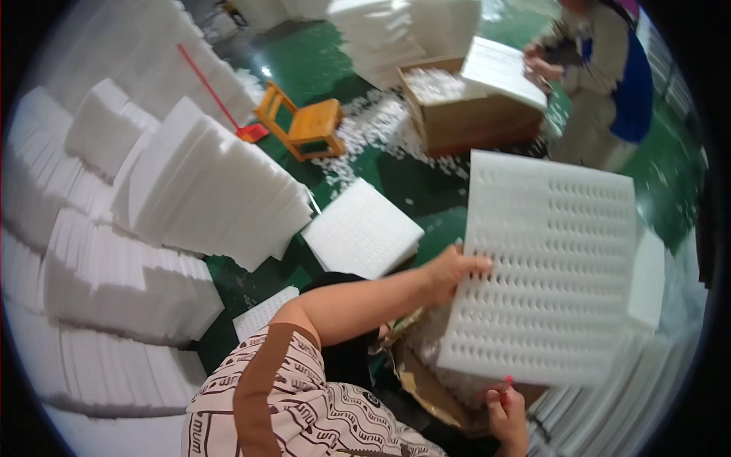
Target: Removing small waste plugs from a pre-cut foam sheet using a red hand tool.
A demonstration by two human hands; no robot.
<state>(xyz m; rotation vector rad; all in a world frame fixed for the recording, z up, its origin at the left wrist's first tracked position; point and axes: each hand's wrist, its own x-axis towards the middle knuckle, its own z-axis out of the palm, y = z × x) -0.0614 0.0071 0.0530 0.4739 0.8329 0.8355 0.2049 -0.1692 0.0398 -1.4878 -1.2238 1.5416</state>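
Note:
My left hand (451, 273) grips the left edge of a white foam sheet (548, 289), thumb on the front face. Rows of small oval cut-outs cover the sheet, which is held up tilted; part of its upper left is uncut. Just below the sheet's lower edge, my right hand (506, 415) is closed around a small pinkish-red tool (508, 381). Only the tool's tip shows, so I cannot tell its kind. Under the sheet stands an open cardboard box (426, 388) with white scraps inside, partly hidden by the sheet.
Stacks of white foam sheets (205, 183) fill the left side. A foam stack (362, 228) sits on the green floor ahead, near a wooden chair (312, 122) and red dustpan (251, 133). Scraps litter the floor. A co-worker (609, 84) holds a sheet (502, 68) over another box (480, 122).

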